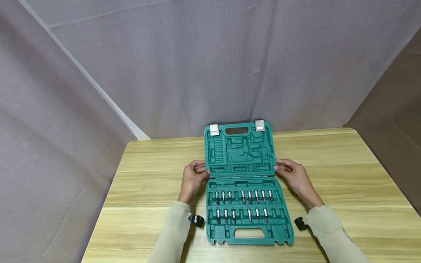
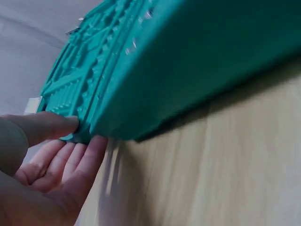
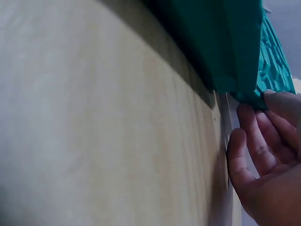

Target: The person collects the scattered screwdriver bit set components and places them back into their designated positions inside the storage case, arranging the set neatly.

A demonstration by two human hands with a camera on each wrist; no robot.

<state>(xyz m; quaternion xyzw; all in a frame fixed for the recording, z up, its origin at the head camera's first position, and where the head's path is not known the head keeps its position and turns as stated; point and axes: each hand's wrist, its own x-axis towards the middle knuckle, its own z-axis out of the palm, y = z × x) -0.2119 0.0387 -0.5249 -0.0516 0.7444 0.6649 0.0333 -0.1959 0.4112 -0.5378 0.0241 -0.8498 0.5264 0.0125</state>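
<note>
A green plastic tool case (image 1: pixel 249 236) lies unfolded on the table, its lid (image 1: pixel 223 151) tilted up at the back. Two rows of short metal bit sockets (image 1: pixel 257 196) sit in the slots of its lower half. At the lid's lower left edge my left hand (image 1: pixel 193 179) pinches the rim, and the left wrist view has its thumb (image 2: pixel 61 126) on the inner face with fingers behind. My right hand (image 1: pixel 296 178) holds the opposite edge; in the right wrist view its thumb (image 3: pixel 281 101) presses the lid's inside, fingers beneath.
The wooden table (image 1: pixel 148 175) ends at the back against a grey cloth (image 1: pixel 197 73). On the lid's top edge are two latches, one white (image 1: pixel 214 130) and one silver (image 1: pixel 260 125). A black strap piece (image 1: pixel 300 223) sits by the right sleeve.
</note>
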